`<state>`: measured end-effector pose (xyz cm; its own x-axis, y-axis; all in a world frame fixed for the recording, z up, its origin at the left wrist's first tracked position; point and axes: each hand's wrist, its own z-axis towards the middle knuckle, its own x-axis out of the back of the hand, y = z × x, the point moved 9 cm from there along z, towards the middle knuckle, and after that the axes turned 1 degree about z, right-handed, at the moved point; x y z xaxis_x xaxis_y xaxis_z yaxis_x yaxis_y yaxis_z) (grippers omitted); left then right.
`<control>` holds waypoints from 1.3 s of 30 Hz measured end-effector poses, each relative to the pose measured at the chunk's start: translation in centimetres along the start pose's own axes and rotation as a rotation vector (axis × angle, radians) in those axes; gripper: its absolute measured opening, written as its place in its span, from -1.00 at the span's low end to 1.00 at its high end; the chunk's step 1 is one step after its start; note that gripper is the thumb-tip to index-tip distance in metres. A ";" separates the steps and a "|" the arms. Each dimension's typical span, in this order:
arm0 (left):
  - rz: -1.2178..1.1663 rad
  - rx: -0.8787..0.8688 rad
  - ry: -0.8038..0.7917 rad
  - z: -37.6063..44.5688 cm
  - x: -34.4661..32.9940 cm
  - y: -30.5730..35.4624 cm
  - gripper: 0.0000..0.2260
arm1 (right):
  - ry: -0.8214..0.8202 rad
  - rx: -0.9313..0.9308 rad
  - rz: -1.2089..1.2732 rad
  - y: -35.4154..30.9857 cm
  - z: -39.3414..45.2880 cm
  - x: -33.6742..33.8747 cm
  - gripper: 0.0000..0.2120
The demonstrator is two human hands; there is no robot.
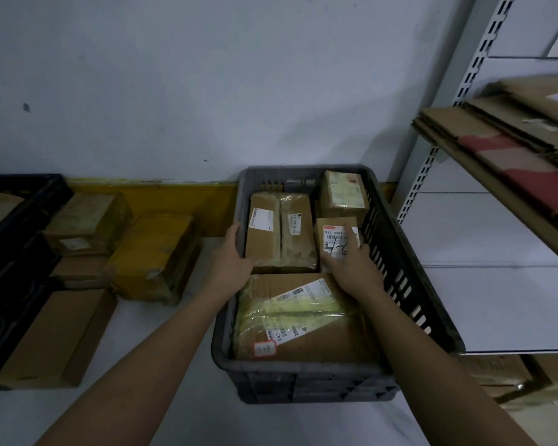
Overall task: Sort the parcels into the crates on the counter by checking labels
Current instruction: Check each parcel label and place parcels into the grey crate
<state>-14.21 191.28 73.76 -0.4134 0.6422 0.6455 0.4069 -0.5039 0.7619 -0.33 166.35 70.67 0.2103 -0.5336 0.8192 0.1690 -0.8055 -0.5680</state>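
Note:
A grey plastic crate stands on the white counter and holds several brown taped parcels. My left hand grips the crate's left rim, beside a long taped parcel. My right hand reaches inside and holds a small parcel with a white label against the right wall. A large parcel with yellow tape fills the near half of the crate. Another small parcel sits at the far right corner.
Left of the crate lie a yellow-wrapped parcel, a taped box and a flat brown carton. A black crate stands at the far left. A white shelf rack with flattened cardboard stands on the right.

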 end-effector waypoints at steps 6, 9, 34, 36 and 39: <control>0.004 0.010 0.021 -0.3 0.2 -0.5 -0.31 | 0.111 0.002 0.014 -2.0 0.6 3.1 -0.05; 0.023 -0.010 0.022 -0.1 0.2 -0.4 -0.33 | 0.005 0.040 -0.104 -2.9 2.8 6.2 0.05; 0.030 0.021 0.057 0.3 0.4 -0.7 -0.33 | -0.641 0.134 -0.412 -2.5 0.7 -2.0 -0.68; 0.019 0.016 0.056 0.3 0.3 -0.7 -0.33 | -0.626 0.086 -0.361 -1.6 0.4 -2.8 -0.59; 0.020 0.006 0.047 0.3 0.4 -0.6 -0.34 | -0.531 0.100 -0.338 -1.3 1.0 -2.9 -0.53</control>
<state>-14.39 191.95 73.56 -0.4431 0.6044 0.6621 0.4199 -0.5126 0.7489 -0.22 169.20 68.95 0.5739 -0.0324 0.8183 0.3935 -0.8654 -0.3103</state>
